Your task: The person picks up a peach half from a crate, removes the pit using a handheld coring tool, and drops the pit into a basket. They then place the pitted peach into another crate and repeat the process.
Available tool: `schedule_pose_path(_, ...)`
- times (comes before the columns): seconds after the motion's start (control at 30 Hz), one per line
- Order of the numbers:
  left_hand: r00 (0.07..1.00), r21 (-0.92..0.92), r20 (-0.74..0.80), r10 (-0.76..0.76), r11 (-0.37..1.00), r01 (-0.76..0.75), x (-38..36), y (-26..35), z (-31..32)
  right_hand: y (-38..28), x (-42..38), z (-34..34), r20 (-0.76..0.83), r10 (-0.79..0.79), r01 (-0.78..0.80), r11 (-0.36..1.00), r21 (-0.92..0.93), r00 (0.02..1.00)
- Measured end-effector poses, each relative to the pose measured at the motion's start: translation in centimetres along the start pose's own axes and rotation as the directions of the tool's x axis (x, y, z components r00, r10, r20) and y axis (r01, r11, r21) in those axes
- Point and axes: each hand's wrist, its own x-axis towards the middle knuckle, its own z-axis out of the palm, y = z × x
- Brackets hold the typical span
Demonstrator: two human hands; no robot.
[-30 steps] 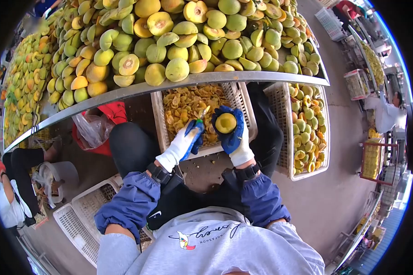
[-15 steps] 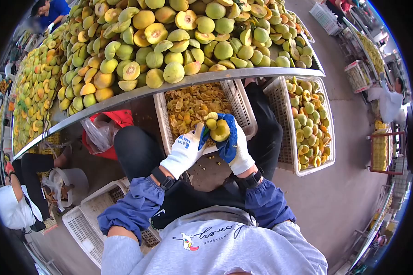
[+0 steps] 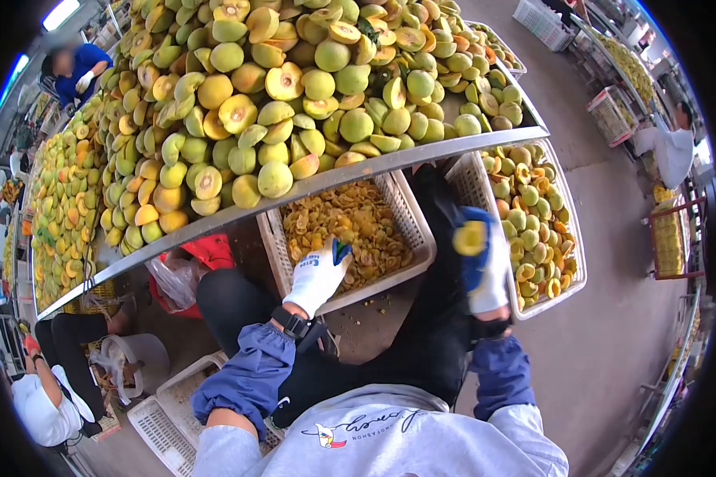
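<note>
Below heaped fruit, right hand (image 3: pixel 479 262) fingers grip a peach half (image 3: pixel 470 238); left hand (image 3: pixel 317 276) fingers curled, contents unclear.

I'm in a fruit-processing hall: a long metal table (image 3: pixel 422 159) heaped with halved fruit (image 3: pixel 294 103), white crates (image 3: pixel 410 226) below it, other workers seated beside it.

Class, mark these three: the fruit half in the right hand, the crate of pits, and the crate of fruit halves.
fruit half (image 3: pixel 470 238), head view, its yellow cut face
crate of pits (image 3: pixel 418 229), head view, right wall
crate of fruit halves (image 3: pixel 578 262), head view, right rim
</note>
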Motion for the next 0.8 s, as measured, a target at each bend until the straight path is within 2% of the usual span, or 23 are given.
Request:
schedule_pose_path(0.03,1.000,0.001,0.012,-0.016,1.000,0.016,0.3,-0.3,0.1,0.0,1.7,-3.1,-0.215,0.088,-0.081,0.996,0.039,0.973)
schedule_pose_path(0.07,0.995,-0.029,0.050,-0.083,0.996,0.085,0.5,0.0,-0.3,1.2,2.8,-6.4,-0.317,-0.169,0.099,0.969,-0.225,0.933)
schedule_pose_path(0.1,0.991,-0.012,0.075,-0.115,0.993,0.116,0.8,-0.2,-0.3,2.7,3.8,-10.0,-0.362,-0.267,0.110,0.910,-0.400,0.893)
schedule_pose_path(0.13,0.983,0.006,0.102,-0.151,0.989,0.151,0.9,-0.8,0.0,3.2,3.8,-13.0,-0.295,-0.404,0.036,0.638,-0.769,0.866)
schedule_pose_path(0.17,0.977,0.009,0.087,-0.196,0.980,0.196,1.1,-1.8,1.0,5.2,3.9,-16.4,-0.214,-0.415,0.020,0.492,-0.870,0.884)
schedule_pose_path(0.2,0.976,0.008,0.082,-0.202,0.979,0.202,1.3,-1.8,0.8,8.1,3.7,-19.4,-0.121,-0.408,-0.016,0.253,-0.967,0.905)
schedule_pose_path(0.27,0.966,0.030,0.144,-0.213,0.977,0.211,1.2,-1.8,0.4,11.4,3.0,-21.3,-0.178,-0.187,-0.193,-0.069,-0.979,0.966)
schedule_pose_path(0.3,0.977,0.036,0.127,-0.170,0.985,0.167,1.2,-2.2,0.6,11.4,3.0,-21.4,-0.171,-0.137,-0.194,-0.179,-0.964,0.976)
schedule_pose_path(0.33,0.976,0.033,0.121,-0.181,0.983,0.178,1.2,-2.4,0.7,11.8,3.5,-21.0,-0.071,-0.341,-0.152,-0.220,-0.964,0.937)
schedule_pose_path(0.4,0.978,-0.054,0.093,-0.188,0.980,0.193,0.6,-2.4,0.7,5.0,4.2,-12.8,-0.045,-0.514,-0.068,-0.026,-0.997,0.856)
schedule_pose_path(0.43,0.981,-0.117,0.079,-0.179,0.975,0.188,0.3,-2.5,0.8,1.9,4.5,-8.2,0.017,-0.546,0.150,0.200,-0.968,0.838)
schedule_pose_path(0.47,0.981,-0.118,0.076,-0.180,0.975,0.188,0.0,-2.6,0.9,-0.7,4.7,-3.8,0.063,-0.591,0.360,0.399,-0.843,0.804)
schedule_pose_path(0.53,0.999,-0.241,0.004,-0.033,0.970,0.033,-0.8,-2.5,1.2,-4.4,4.3,4.2,0.262,-0.532,0.580,0.615,-0.533,0.805)
schedule_pose_path(0.6,0.998,-0.280,-0.058,-0.014,0.960,-0.003,-2.2,-1.8,0.9,-6.2,4.3,11.3,0.420,-0.541,0.679,0.650,-0.341,0.729)
schedule_pose_path(0.63,0.999,-0.319,-0.032,-0.035,0.947,0.022,-2.9,-1.5,0.3,-6.8,4.2,14.6,0.473,-0.537,0.699,0.652,-0.293,0.699)
schedule_pose_path(0.67,0.999,-0.359,-0.007,-0.053,0.932,0.047,-3.6,-1.2,-0.4,-6.5,4.3,17.3,0.503,-0.568,0.743,0.613,-0.271,0.652)
schedule_pose_path(0.7,0.997,-0.367,0.003,-0.079,0.927,0.074,-4.2,-1.1,-1.0,-6.6,4.3,19.6,0.556,-0.626,0.826,0.513,-0.234,0.547)
schedule_pose_path(0.73,0.996,-0.375,-0.012,-0.087,0.924,0.076,-4.7,-1.5,-1.1,-6.0,3.9,21.9,0.552,-0.638,0.839,0.470,-0.274,0.538)
schedule_pose_path(0.8,0.990,-0.550,-0.063,-0.129,0.832,0.073,-5.8,-2.5,-0.4,-5.5,3.2,24.6,0.629,-0.578,0.852,0.309,-0.422,0.521)
